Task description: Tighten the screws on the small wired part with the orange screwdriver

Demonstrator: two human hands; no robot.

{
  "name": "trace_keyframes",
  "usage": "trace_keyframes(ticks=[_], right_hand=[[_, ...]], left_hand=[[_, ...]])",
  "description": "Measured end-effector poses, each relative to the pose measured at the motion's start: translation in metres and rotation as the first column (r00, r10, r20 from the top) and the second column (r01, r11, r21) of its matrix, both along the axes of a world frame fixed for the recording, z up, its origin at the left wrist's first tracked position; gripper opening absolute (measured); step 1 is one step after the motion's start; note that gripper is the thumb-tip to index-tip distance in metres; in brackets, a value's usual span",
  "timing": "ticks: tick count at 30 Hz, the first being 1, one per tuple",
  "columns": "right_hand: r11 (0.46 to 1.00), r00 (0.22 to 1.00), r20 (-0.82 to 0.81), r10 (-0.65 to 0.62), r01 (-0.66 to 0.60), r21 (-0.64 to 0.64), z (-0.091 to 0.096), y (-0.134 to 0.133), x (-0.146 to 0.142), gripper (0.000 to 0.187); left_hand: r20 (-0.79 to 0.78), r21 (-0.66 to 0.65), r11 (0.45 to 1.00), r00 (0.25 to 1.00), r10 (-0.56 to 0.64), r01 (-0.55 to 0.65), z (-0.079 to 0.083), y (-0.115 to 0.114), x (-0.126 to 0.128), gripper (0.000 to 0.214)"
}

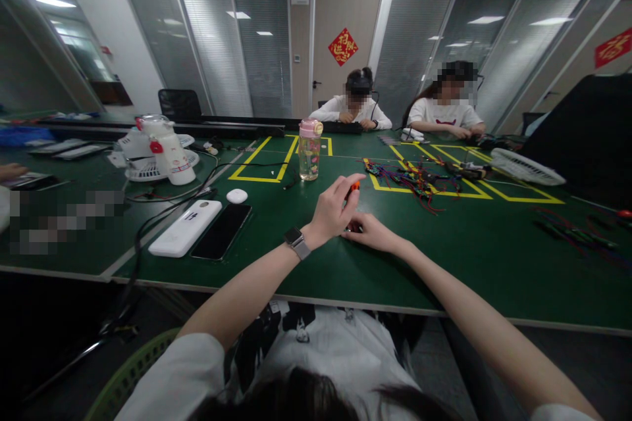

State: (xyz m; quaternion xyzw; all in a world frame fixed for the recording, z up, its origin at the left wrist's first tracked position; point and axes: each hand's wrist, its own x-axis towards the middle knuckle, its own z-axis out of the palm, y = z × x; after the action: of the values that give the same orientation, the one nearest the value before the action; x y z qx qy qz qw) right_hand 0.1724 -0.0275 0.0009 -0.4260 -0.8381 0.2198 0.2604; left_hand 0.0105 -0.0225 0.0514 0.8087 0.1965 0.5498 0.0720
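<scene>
My left hand (330, 209), with a watch (297, 243) on its wrist, is closed around a small orange-and-black tool (355, 187). Only the top of its handle shows, sticking up between thumb and fingers. Just below and to the right, my right hand (371, 233) lies low on the table with its fingers curled. Its fingertips meet under the tool, at a small dark piece mostly hidden by both hands; its kind cannot be made out.
Before my hands stands a pink-lidded bottle (310, 151). A white power bank (186, 229), a phone (222, 231) and a white case (237, 196) lie left. Wired circuit boards (419, 177) spread to the right. Two people sit opposite; another person's hand (12, 172) shows far left.
</scene>
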Motion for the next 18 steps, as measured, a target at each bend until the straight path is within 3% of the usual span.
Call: trace_keyframes(ticks=[18], right_hand=[[0.999, 1.000, 0.026, -0.011, 0.009, 0.045, -0.0016, 0.0001, -0.0002, 0.011]], left_hand=[[-0.045, 0.030, 1.000, 0.999, 0.008, -0.007, 0.0001, -0.0003, -0.0005, 0.030]])
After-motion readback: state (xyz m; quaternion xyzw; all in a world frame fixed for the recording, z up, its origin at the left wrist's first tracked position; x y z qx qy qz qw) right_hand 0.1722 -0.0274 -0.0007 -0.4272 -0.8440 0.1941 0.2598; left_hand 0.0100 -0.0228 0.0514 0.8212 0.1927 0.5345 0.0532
